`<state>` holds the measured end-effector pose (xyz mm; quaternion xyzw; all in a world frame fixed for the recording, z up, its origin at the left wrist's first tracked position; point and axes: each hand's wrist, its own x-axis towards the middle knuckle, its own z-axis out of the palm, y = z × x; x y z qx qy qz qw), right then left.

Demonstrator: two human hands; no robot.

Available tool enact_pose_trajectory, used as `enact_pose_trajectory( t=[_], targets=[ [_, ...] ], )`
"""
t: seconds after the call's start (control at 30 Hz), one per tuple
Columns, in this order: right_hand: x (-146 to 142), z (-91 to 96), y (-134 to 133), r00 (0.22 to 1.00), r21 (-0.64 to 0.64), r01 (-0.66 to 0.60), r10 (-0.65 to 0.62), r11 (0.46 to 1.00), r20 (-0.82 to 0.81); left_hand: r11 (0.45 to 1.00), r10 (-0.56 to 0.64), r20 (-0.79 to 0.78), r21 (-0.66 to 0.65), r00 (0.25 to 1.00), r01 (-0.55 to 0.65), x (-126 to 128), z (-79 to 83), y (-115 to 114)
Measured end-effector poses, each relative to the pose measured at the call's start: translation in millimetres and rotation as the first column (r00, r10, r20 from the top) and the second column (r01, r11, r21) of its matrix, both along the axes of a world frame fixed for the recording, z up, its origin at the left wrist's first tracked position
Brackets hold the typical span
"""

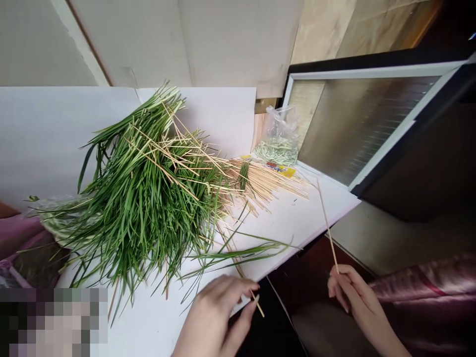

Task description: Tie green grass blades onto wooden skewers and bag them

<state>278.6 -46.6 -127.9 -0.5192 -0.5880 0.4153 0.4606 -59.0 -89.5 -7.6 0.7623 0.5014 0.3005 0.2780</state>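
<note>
My left hand (pixel 219 312) is near the table's front edge, thumb and index finger closed around a thin wooden skewer (pixel 233 252). One end of that skewer pokes out past the fingertips, and the fingers hide part of it. A small pale bit shows at the fingertips, too small to name. To the right, beyond the table edge, my right hand (pixel 351 292) pinches a second wooden skewer (pixel 327 225) that points up and away. Loose green chive leaves (pixel 249 250) lie on the table just beyond my left hand.
A big heap of chives (pixel 148 208) covers the table's left side, with skewers scattered on top. More skewers (pixel 267 181) are spread behind, near a clear bag of pale green strips (pixel 278 144). A framed glass panel (pixel 364 119) stands right. Another person's purple sleeve (pixel 22 230) shows left.
</note>
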Motion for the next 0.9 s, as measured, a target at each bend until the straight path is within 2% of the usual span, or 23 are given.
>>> enact_pose_trajectory(
  t=[0.07, 0.13, 0.3, 0.47, 0.57, 0.67, 0.9],
  targets=[
    [-6, 1.2, 10, 1.0, -0.002, -0.017, 0.017, 1.0, -0.016, 0.996, 0.035, -0.135, 0.082, 0.99, -0.024, 11, 7.4, 26],
    [-14, 0.9, 16, 0.999, -0.004, -0.036, 0.036, 0.999, -0.025, 0.997, 0.021, -0.265, 0.079, 0.964, 0.0, 24, 6.3, 46],
    [-31, -13.1, 23, 0.999, 0.01, 0.003, -0.003, 1.0, -0.037, 0.984, -0.056, -0.482, 0.123, 0.874, 0.131, 57, -19.3, 80],
    [-33, -39.7, 23, 0.997, 0.136, 0.057, -0.05, 0.989, -0.055, 0.976, -0.097, -0.568, 0.108, 0.817, 0.191, 75, -35.1, 104],
    [-33, -52.6, 20, 0.996, 0.181, 0.07, -0.057, 0.981, -0.076, 0.975, -0.12, -0.579, 0.086, 0.806, 0.207, 77, -36.8, 114],
    [-36, -55.9, 20, 0.993, 0.212, 0.051, -0.027, 0.976, -0.115, 0.98, -0.142, -0.525, 0.047, 0.839, 0.196, 75, -38.0, 120],
    [-46, -47.4, 31, 0.983, 0.058, 0.095, -0.084, 0.994, -0.164, 0.976, -0.218, -0.282, -0.086, 0.935, 0.201, 57, -30.3, 128]
  ],
)
